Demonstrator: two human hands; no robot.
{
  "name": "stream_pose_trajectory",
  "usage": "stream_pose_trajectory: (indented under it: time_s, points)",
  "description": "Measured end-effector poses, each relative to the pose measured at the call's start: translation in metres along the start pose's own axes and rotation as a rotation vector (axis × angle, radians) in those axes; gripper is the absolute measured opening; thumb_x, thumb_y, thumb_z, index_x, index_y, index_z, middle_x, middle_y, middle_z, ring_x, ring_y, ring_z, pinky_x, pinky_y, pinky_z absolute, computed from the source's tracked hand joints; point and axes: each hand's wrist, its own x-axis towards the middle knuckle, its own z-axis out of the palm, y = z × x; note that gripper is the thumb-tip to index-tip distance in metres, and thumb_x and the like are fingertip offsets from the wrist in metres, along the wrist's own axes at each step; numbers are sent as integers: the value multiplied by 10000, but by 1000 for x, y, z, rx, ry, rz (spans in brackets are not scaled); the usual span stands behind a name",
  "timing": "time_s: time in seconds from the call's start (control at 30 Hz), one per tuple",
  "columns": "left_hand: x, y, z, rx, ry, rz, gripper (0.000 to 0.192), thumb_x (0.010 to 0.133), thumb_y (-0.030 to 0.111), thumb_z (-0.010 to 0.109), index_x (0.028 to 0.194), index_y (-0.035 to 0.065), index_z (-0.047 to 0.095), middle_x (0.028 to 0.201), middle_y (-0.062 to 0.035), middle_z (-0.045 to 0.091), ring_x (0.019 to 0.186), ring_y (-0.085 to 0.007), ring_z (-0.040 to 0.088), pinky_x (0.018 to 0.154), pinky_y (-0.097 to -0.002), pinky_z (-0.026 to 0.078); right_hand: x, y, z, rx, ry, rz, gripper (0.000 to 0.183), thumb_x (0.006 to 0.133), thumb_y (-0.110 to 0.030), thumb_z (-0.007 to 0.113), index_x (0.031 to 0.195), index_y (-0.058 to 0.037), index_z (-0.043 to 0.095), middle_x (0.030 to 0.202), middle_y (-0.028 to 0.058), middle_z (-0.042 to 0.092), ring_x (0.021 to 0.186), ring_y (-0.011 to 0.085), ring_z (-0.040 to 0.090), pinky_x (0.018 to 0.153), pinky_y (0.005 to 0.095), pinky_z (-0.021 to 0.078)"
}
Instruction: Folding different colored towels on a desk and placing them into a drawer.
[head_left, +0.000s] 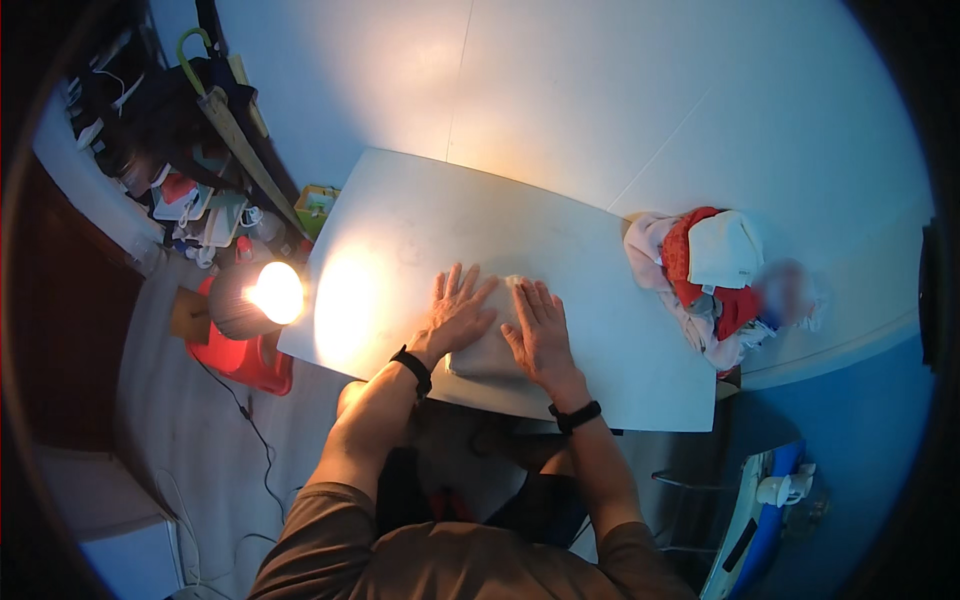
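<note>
A folded pale cloth (486, 358) lies near the front of a white table (600, 330). My left hand (459, 311) rests palm down at its left side, fingers spread, the fingertips reaching past it onto the tabletop. On its right part lies my right hand (538, 330), flat, with the thumb apart from the fingers. Neither hand grasps anything. The hands cover much of the cloth, so its exact shape is partly hidden. Each wrist wears a black band.
A lit lamp (255, 300) stands at the table's left edge, above a red plastic stool (244, 367). Crumpled red, white and pink clothes (697, 262) are heaped at the right end. An umbrella (240, 142) leans behind left. A cord (259, 442) runs along the floor.
</note>
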Motion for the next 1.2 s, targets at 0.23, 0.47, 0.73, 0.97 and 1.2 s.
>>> stream_pose_trajectory:
  time_s: [0.23,0.47,0.73,0.97,1.2]
  points:
    - [3,6,-3,22,16,12,617,919,449,454,1470,214,302,1546,-150,199,1435,-389,83,1148,-544,57,-27,45,55,-56,-180,162,619,910,-366,517,1416,-48,359,1491,145,313,1395,364,237,1086,574,208]
    - [3,4,1,-9,43,37,616,907,433,464,1460,203,317,1535,-168,219,1433,-392,94,1150,-541,48,-43,41,60,-26,-119,325,686,874,-369,577,1420,-30,340,1445,216,349,1351,373,304,1081,497,265]
    - [-5,3,-3,65,-16,3,635,916,438,440,1475,190,271,1516,-178,230,1413,-407,129,1141,-541,71,-54,-8,29,376,15,811,663,777,-231,697,1313,55,432,1128,231,614,982,376,604,879,390,479]
    - [-61,12,-13,-9,-82,29,887,725,445,661,1460,113,291,1375,-203,403,1287,-414,331,1084,-504,253,-93,-19,1,1078,37,830,355,688,-51,692,1027,34,632,951,114,658,837,186,608,782,315,482]
    - [-129,17,-45,-721,-283,188,983,584,186,821,1433,85,336,1450,-169,360,1361,-326,316,1114,-432,301,-123,-89,-99,894,-194,299,312,649,-40,716,944,-14,621,828,74,648,794,170,608,750,313,476]
